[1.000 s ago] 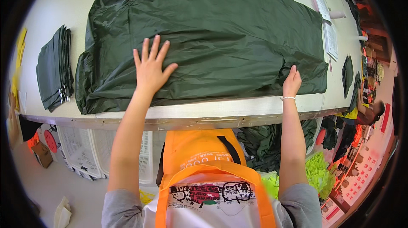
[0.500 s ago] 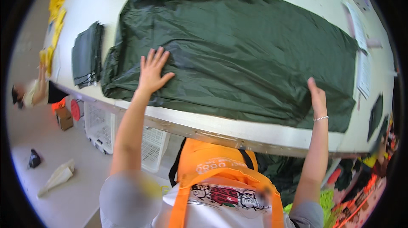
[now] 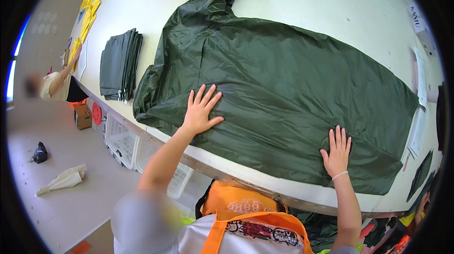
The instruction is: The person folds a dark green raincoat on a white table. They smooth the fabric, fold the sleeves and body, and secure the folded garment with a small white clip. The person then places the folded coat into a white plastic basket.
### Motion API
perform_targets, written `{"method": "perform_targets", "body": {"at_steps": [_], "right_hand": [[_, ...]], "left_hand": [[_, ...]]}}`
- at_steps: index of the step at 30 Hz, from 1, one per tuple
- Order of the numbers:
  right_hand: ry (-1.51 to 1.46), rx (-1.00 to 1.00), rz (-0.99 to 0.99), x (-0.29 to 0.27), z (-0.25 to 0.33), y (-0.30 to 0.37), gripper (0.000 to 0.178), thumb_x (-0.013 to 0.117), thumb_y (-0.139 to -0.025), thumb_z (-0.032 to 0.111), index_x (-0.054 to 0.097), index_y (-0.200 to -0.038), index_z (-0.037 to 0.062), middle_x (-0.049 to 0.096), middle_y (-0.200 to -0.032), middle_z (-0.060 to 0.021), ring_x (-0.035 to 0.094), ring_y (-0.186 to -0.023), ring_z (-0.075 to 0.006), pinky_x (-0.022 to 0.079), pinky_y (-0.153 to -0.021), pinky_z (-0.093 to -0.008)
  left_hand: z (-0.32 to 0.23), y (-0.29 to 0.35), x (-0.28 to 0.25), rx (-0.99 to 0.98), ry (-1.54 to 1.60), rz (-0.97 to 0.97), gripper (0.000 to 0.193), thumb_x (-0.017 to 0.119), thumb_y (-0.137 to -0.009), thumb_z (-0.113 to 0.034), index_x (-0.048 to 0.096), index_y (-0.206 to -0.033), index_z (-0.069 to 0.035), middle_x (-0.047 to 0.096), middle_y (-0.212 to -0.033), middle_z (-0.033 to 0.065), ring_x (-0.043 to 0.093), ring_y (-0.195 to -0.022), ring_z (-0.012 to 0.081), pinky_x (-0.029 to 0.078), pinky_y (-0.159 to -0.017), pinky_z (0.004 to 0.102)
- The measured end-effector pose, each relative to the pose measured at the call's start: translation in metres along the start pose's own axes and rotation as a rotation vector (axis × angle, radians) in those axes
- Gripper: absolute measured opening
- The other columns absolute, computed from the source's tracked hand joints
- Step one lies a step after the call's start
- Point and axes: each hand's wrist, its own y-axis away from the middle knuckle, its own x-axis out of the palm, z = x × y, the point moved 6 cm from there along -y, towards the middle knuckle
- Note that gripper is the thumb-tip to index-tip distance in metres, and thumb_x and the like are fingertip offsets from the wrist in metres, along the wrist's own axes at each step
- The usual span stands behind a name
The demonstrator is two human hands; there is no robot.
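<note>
A dark green garment of thin, shiny, waterproof-looking cloth (image 3: 283, 74) lies spread on the white table (image 3: 321, 3), with a long sleeve-like part reaching away at the far left. Wrinkles cross its near half. My left hand (image 3: 201, 116) rests flat on its left part, fingers spread. Close to the near right portion, my right hand (image 3: 337, 154) also presses flat with fingers apart; a light beaded bracelet circles the wrist. Neither hand grips anything. Left of the garment sits a neat stack of folded dark green pieces (image 3: 119, 67).
Yellow cloth (image 3: 87, 24) hangs along the table's far left edge, where another person (image 3: 59, 83) stands. Papers (image 3: 418, 128) and a white box (image 3: 424, 34) lie at the right. White plastic crates (image 3: 120, 140) stand below the table; an orange bag (image 3: 239, 199) is near my body.
My right hand has turned from edge-on, thumb up, to lying flat with fingers spread. My left hand stays flat on the cloth. The whole view has shifted.
</note>
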Motion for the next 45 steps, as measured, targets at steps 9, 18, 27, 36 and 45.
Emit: {"method": "perform_targets", "body": {"at_steps": [9,18,27,36,45], "right_hand": [[0.240,0.064,-0.313,-0.092,-0.149,-0.195,0.058,0.052,-0.084,-0.004,0.037,-0.139,0.0102,0.042,-0.140,-0.0135,0.042,-0.126,-0.0302,0.035,-0.104,-0.0414],[0.451,0.330,0.207,-0.076,-0.237,-0.265,0.083,0.058,-0.071,-0.011,0.028,-0.143,0.0159,0.060,-0.108,-0.0169,0.057,-0.100,-0.0341,0.042,-0.091,-0.0459],[0.479,0.048,-0.347,-0.154,-0.235,-0.033,0.041,0.060,-0.067,-0.005,0.057,-0.106,0.0054,0.059,-0.102,-0.0119,0.054,-0.101,-0.0308,0.041,-0.088,-0.0396],[0.365,0.337,-0.266,-0.065,-0.230,0.209,0.050,0.059,-0.063,-0.003,0.061,-0.112,0.0072,0.060,-0.103,-0.0099,0.056,-0.099,-0.0287,0.044,-0.086,-0.0396],[0.195,0.419,-0.274,0.031,-0.218,0.239,0.046,0.055,-0.074,0.002,0.059,-0.120,0.0042,0.055,-0.122,-0.0150,0.054,-0.108,-0.0306,0.049,-0.086,-0.0378]], "left_hand": [[0.195,-0.224,-0.114,-0.428,-0.077,-0.612,0.077,0.062,-0.080,-0.055,0.046,-0.130,0.001,0.055,-0.122,0.0238,0.051,-0.116,0.0354,0.040,-0.097,0.0441],[0.241,-0.347,-0.054,-0.512,0.077,-0.049,0.061,0.076,-0.066,-0.039,0.064,-0.103,0.008,0.065,-0.103,0.0261,0.062,-0.098,0.0388,0.049,-0.084,0.0403],[0.273,-0.086,-0.208,-0.295,0.299,-0.812,0.020,0.055,-0.082,-0.014,0.055,-0.067,0.000,0.050,-0.060,0.0029,0.042,-0.055,0.0122,0.032,-0.048,0.0318],[0.240,0.187,-0.008,-0.678,0.262,-0.507,0.026,0.049,-0.087,-0.011,0.057,-0.101,0.010,0.062,-0.095,0.0257,0.058,-0.084,0.0331,0.043,-0.079,0.0414],[0.227,0.206,0.041,-0.700,0.244,-0.221,0.035,0.052,-0.092,-0.018,0.054,-0.111,0.011,0.061,-0.109,0.0264,0.057,-0.097,0.0357,0.042,-0.088,0.0369]]}}
